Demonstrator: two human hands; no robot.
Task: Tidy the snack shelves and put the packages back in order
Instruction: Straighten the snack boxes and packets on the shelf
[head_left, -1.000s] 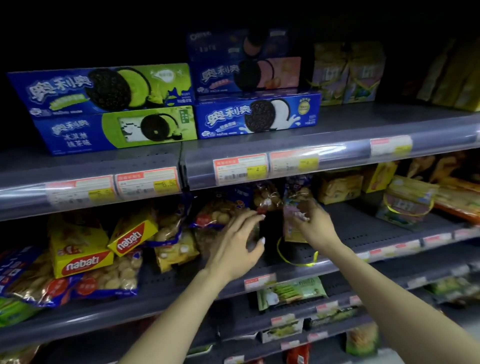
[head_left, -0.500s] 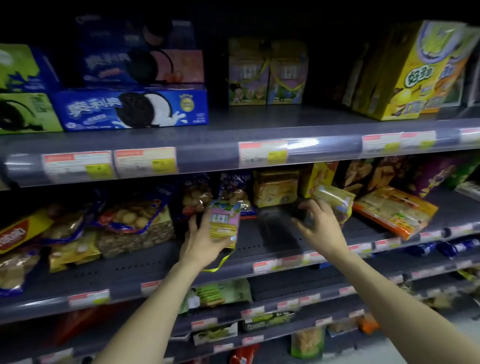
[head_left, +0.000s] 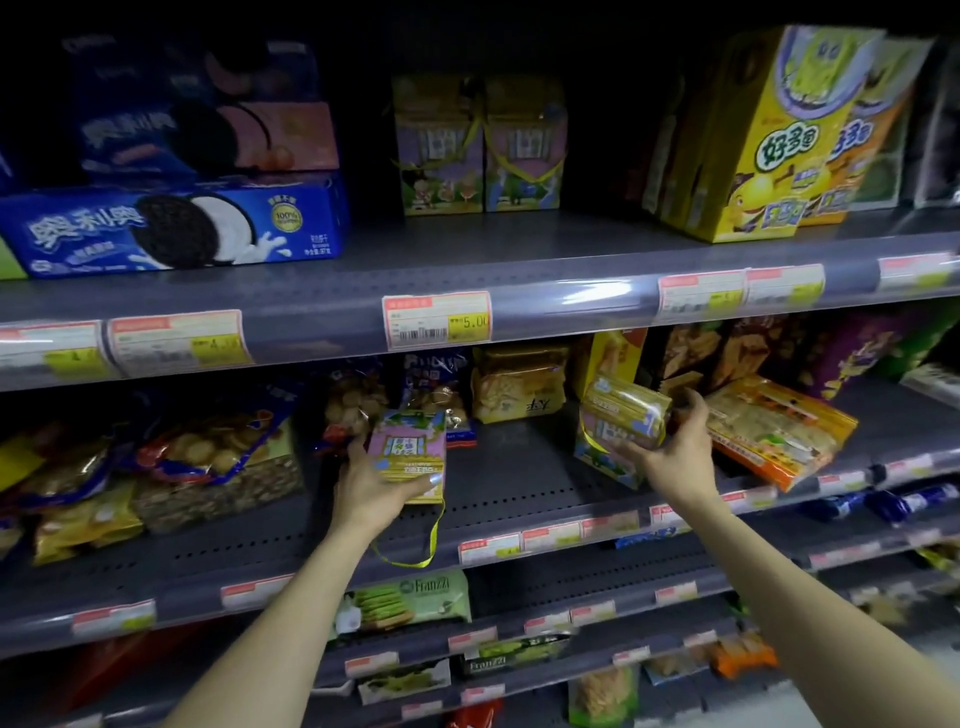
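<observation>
Two small gift boxes of the same pink, green and yellow print are held just above the bare stretch of the middle shelf (head_left: 519, 483). The left box (head_left: 410, 454) is gripped from below and behind by the left hand (head_left: 371, 488), its grip clamped on the lower edge, with a yellow ribbon (head_left: 423, 545) hanging below the grip past the shelf lip. The right box (head_left: 626, 410) is clamped in the right hand (head_left: 675, 452) and tipped on its side; whether the print just beneath it is a third box cannot be told. The step in hand seems to be a gathering of strays. Two matching boxes (head_left: 480, 145) stand upright on the shelf above, between both grips, so the next move probably calls for lifting both boxes and setting them upright beside those.
</observation>
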